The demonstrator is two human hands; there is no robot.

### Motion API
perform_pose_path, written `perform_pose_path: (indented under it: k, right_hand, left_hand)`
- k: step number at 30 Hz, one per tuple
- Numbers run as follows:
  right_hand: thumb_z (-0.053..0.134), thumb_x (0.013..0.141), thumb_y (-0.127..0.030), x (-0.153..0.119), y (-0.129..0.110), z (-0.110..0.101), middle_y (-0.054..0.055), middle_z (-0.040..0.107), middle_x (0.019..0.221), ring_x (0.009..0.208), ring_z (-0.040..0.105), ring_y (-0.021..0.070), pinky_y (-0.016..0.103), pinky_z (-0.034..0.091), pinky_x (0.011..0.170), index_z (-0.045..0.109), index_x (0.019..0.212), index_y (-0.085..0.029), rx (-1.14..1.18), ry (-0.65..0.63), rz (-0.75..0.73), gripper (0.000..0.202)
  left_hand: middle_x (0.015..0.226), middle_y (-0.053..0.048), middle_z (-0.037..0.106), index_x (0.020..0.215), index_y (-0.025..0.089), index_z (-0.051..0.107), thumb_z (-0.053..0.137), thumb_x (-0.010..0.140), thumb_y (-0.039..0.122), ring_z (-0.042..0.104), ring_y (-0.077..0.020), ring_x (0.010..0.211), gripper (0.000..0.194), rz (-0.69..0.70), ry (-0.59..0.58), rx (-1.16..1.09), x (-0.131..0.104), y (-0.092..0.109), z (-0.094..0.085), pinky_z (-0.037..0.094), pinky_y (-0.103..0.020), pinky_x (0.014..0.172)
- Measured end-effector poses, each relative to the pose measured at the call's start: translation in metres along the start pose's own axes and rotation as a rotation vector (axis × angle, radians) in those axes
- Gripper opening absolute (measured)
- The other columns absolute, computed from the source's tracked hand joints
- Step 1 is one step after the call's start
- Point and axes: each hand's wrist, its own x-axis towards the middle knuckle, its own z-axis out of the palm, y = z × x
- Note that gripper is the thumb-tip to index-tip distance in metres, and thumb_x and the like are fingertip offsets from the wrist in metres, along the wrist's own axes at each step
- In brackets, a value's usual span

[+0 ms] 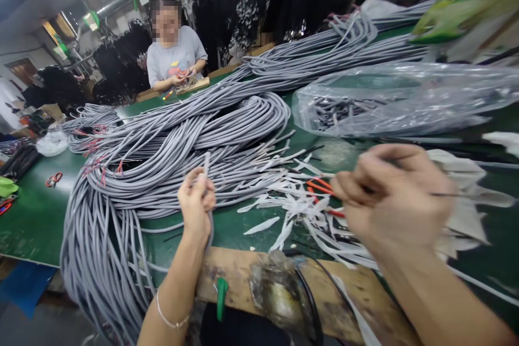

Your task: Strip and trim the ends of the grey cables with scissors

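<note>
My left hand (197,197) is closed round a grey cable (207,165), whose end points up past the fingertips; the cable runs down along the wrist. My right hand (393,189) is raised to the right, blurred, with its fingers curled. What it may grip is hidden, though a thin dark strand (444,194) shows at its outer side. Right by its fingertips lies a tool with orange handles (322,186), its other end covered by white strips (292,203). Large looped bundles of grey cable (174,157) spread across the green table (36,221), behind and left of my left hand.
A wooden board (231,275) with a green clamp handle (221,298) and a worn metal fixture (279,292) sits at the near edge. Behind my right hand lies a clear plastic bag (352,108) of short dark pieces. A co-worker (176,54) handles small parts across the table.
</note>
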Motion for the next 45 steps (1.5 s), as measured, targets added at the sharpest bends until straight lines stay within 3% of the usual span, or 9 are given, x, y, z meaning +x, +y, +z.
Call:
perform_pose_path:
  k: [3, 6, 10, 20, 28, 33, 37, 41, 45]
  right_hand:
    - [0.072, 0.071, -0.031, -0.015, 0.006, 0.01, -0.004, 0.045, 0.051, 0.038, 0.036, 0.0089, 0.027, 0.026, 0.038, 0.055, 0.071, -0.028, -0.233, -0.133, -0.169, 0.017]
    - [0.066, 0.074, -0.025, -0.029, 0.014, 0.021, -0.008, 0.036, 0.043, 0.034, 0.028, 0.0072, 0.025, 0.026, 0.039, 0.062, 0.077, -0.026, -0.445, -0.377, -0.272, 0.005]
    - [0.059, 0.079, -0.026, -0.029, 0.021, 0.023, -0.01, 0.031, 0.041, 0.032, 0.028, 0.0074, 0.024, 0.028, 0.04, 0.061, 0.088, -0.023, -0.559, -0.426, -0.251, 0.009]
    - [0.058, 0.075, -0.036, -0.02, 0.03, 0.021, 0.0, 0.054, 0.048, 0.039, 0.039, 0.0097, 0.022, 0.031, 0.037, 0.066, 0.068, -0.018, -0.433, -0.484, -0.015, 0.02]
    - [0.059, 0.073, -0.037, -0.015, 0.025, 0.015, -0.002, 0.044, 0.043, 0.04, 0.032, 0.0083, 0.023, 0.026, 0.038, 0.068, 0.062, -0.016, -0.486, -0.4, 0.004, 0.025]
    - [0.061, 0.072, -0.04, -0.016, 0.024, 0.015, -0.001, 0.046, 0.043, 0.039, 0.03, 0.0079, 0.024, 0.024, 0.038, 0.073, 0.066, -0.016, -0.458, -0.381, -0.018, 0.027]
    - [0.064, 0.069, -0.047, -0.015, 0.024, 0.018, 0.001, 0.055, 0.048, 0.043, 0.041, 0.0106, 0.024, 0.033, 0.041, 0.069, 0.062, -0.017, -0.334, -0.53, 0.137, 0.031]
    - [0.065, 0.068, -0.049, -0.01, 0.025, 0.017, 0.004, 0.065, 0.063, 0.059, 0.058, 0.0161, 0.027, 0.046, 0.055, 0.067, 0.065, -0.019, -0.274, -0.56, 0.216, 0.03]
    - [0.065, 0.068, -0.049, -0.004, 0.026, 0.011, 0.002, 0.06, 0.056, 0.05, 0.05, 0.0133, 0.026, 0.039, 0.046, 0.066, 0.064, -0.02, -0.369, -0.427, 0.135, 0.029]
  left_hand:
    - [0.062, -0.002, 0.064, 0.082, 0.013, 0.069, 0.073, 0.07, 0.041, 0.042, -0.0032, 0.035, 0.031, 0.034, -0.11, 0.201, -0.006, -0.012, 0.002, 0.028, -0.015, 0.032]
    - [0.074, -0.005, 0.07, 0.085, 0.015, 0.074, 0.067, 0.076, 0.042, 0.058, -0.0105, 0.05, 0.03, 0.093, -0.112, 0.362, -0.012, -0.02, 0.004, 0.045, -0.02, 0.046]
    - [0.083, -0.007, 0.075, 0.079, 0.017, 0.077, 0.067, 0.077, 0.028, 0.065, -0.0182, 0.081, 0.015, 0.237, -0.078, 0.529, -0.012, -0.018, 0.001, 0.05, -0.025, 0.073]
    - [0.054, 0.0, 0.063, 0.067, 0.011, 0.072, 0.082, 0.06, 0.02, 0.051, -0.0038, 0.044, 0.015, -0.068, -0.001, -0.009, -0.005, -0.011, 0.007, 0.043, -0.013, 0.046]
    - [0.065, 0.006, 0.054, 0.079, 0.017, 0.063, 0.066, 0.082, 0.025, 0.048, -0.0004, 0.053, 0.009, 0.202, 0.22, -0.063, 0.015, 0.018, -0.016, 0.043, -0.007, 0.055]
    - [0.075, -0.003, 0.067, 0.079, 0.012, 0.073, 0.089, 0.039, 0.012, 0.051, -0.0082, 0.054, 0.043, -0.011, -0.066, 0.167, 0.005, 0.011, -0.012, 0.042, -0.02, 0.048]
    - [0.076, -0.006, 0.07, 0.075, 0.013, 0.077, 0.082, 0.058, 0.036, 0.041, -0.005, 0.047, 0.029, -0.066, -0.413, 0.418, -0.01, 0.0, 0.0, 0.037, -0.021, 0.048]
    - [0.061, -0.003, 0.065, 0.071, 0.015, 0.076, 0.078, 0.063, 0.048, 0.043, -0.0054, 0.043, 0.034, -0.004, -0.434, 0.328, -0.012, 0.002, 0.0, 0.038, -0.021, 0.047]
    - [0.048, 0.002, 0.052, 0.065, 0.015, 0.074, 0.076, 0.061, 0.053, 0.031, -0.0027, 0.036, 0.039, -0.056, -0.416, 0.254, -0.013, 0.003, 0.0, 0.022, -0.018, 0.035]
